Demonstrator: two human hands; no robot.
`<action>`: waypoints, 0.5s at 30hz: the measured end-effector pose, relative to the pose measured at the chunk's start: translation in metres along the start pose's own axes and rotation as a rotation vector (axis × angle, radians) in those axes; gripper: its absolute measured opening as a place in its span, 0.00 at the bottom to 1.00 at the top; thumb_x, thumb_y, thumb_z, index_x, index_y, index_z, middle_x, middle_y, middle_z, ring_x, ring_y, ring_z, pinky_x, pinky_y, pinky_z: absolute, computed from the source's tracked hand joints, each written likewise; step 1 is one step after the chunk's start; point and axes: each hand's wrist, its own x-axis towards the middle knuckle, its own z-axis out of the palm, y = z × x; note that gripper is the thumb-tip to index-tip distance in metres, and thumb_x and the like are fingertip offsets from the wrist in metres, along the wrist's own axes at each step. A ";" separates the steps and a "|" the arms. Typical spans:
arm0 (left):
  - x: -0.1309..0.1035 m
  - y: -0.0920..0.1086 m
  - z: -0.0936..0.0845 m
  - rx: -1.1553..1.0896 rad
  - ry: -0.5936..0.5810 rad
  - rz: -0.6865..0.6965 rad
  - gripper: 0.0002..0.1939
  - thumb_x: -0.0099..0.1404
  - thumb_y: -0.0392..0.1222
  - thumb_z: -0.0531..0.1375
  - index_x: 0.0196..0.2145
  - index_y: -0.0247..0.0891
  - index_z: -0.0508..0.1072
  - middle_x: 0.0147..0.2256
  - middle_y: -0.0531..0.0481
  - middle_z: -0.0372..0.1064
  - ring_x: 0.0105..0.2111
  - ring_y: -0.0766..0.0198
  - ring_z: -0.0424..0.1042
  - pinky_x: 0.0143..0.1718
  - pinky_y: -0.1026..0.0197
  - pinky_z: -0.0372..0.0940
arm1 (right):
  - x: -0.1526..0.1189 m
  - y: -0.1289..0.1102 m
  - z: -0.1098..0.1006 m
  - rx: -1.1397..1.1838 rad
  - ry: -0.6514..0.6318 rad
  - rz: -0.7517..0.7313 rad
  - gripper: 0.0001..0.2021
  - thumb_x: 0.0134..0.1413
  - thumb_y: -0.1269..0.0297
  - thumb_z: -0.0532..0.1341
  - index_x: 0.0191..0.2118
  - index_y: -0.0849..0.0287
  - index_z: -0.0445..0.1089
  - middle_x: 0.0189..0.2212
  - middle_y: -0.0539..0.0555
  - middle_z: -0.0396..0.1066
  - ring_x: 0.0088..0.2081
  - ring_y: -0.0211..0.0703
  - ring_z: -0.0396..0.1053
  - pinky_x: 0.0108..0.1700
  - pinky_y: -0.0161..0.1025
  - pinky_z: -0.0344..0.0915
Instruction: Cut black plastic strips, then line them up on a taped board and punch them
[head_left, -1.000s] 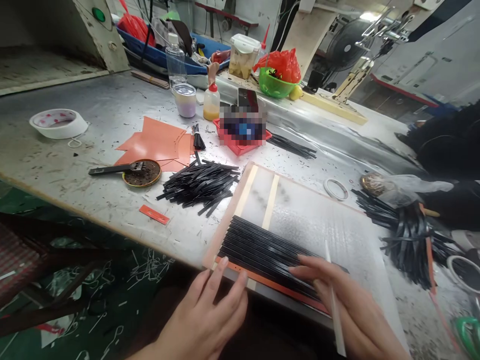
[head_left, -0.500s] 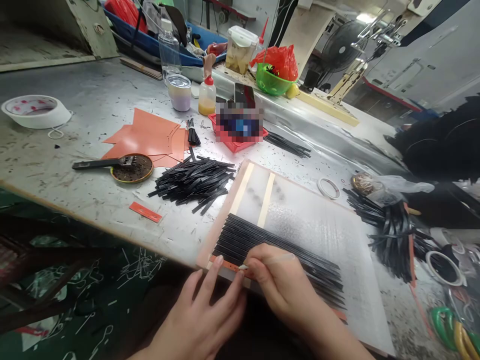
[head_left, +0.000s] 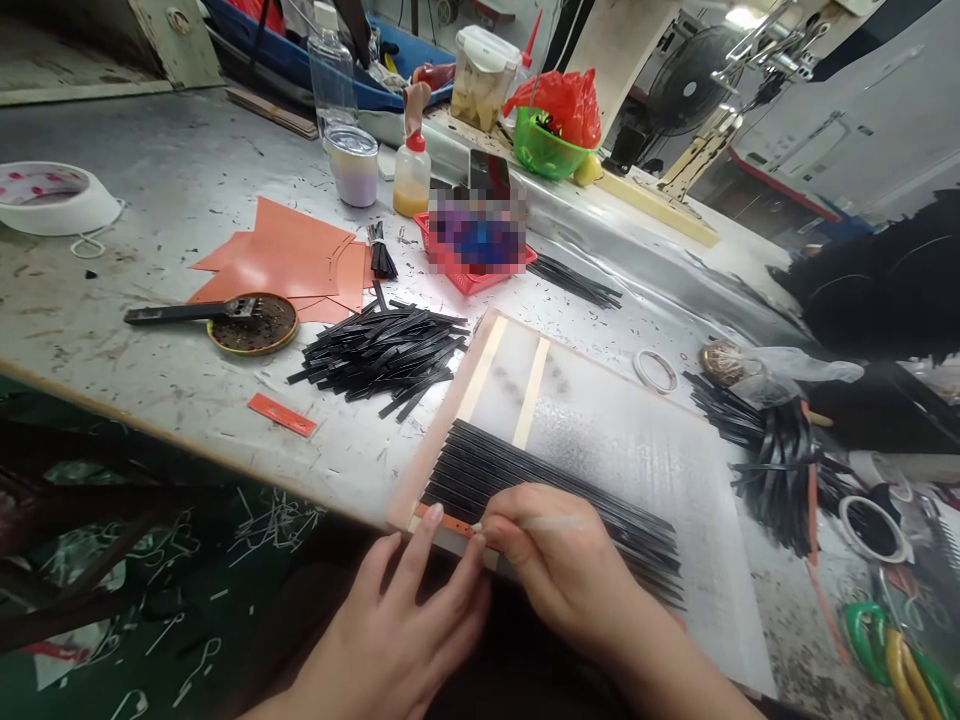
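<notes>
My left hand (head_left: 420,610) lies with fingers spread, its fingertips on an orange strip (head_left: 448,519) at the near edge of a pale board (head_left: 630,430). My right hand (head_left: 559,560) is closed in a pinch on a thin pale pen-like tool, whose tip touches the orange strip beside my left fingertips. Black strips (head_left: 487,470) lie in close parallel rows on the board, partly under my right hand. Two cream tape bands (head_left: 532,392) run across the board beyond them.
Loose black strips (head_left: 382,350) are heaped left of the board, near orange sheets (head_left: 289,255) and a round dish (head_left: 259,325) with a brush. A red basket (head_left: 480,278) stands behind. More black strips (head_left: 787,480) and green-handled scissors (head_left: 866,635) lie at right.
The view has shifted slightly, so the table items appear a little higher and further left. Both hands keep nearly the same pose at the orange strip.
</notes>
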 end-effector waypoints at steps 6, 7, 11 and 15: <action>0.000 -0.001 0.000 -0.001 0.001 0.011 0.23 0.57 0.51 0.57 0.50 0.48 0.65 0.54 0.53 0.58 0.55 0.40 0.50 0.47 0.45 0.47 | 0.003 0.001 0.002 -0.009 0.017 -0.019 0.12 0.62 0.68 0.47 0.30 0.60 0.63 0.21 0.50 0.67 0.23 0.35 0.64 0.27 0.32 0.61; 0.000 -0.001 0.000 -0.002 -0.002 0.007 0.22 0.57 0.51 0.57 0.50 0.48 0.65 0.54 0.53 0.58 0.55 0.41 0.50 0.47 0.46 0.47 | 0.004 0.000 0.002 -0.009 0.023 -0.022 0.12 0.62 0.68 0.47 0.30 0.60 0.63 0.21 0.49 0.67 0.23 0.35 0.64 0.27 0.32 0.61; -0.002 -0.002 -0.001 -0.017 -0.017 0.000 0.23 0.57 0.52 0.57 0.51 0.50 0.65 0.56 0.53 0.58 0.56 0.42 0.52 0.49 0.46 0.47 | 0.000 0.001 -0.003 0.035 0.071 0.018 0.12 0.62 0.67 0.48 0.29 0.59 0.63 0.21 0.49 0.67 0.22 0.35 0.65 0.26 0.32 0.63; -0.001 -0.006 -0.002 -0.033 0.027 -0.024 0.25 0.57 0.52 0.58 0.53 0.55 0.62 0.58 0.58 0.56 0.56 0.46 0.52 0.51 0.50 0.45 | -0.013 0.006 -0.016 0.155 0.340 0.206 0.10 0.62 0.64 0.49 0.33 0.57 0.65 0.23 0.49 0.68 0.23 0.36 0.67 0.25 0.32 0.66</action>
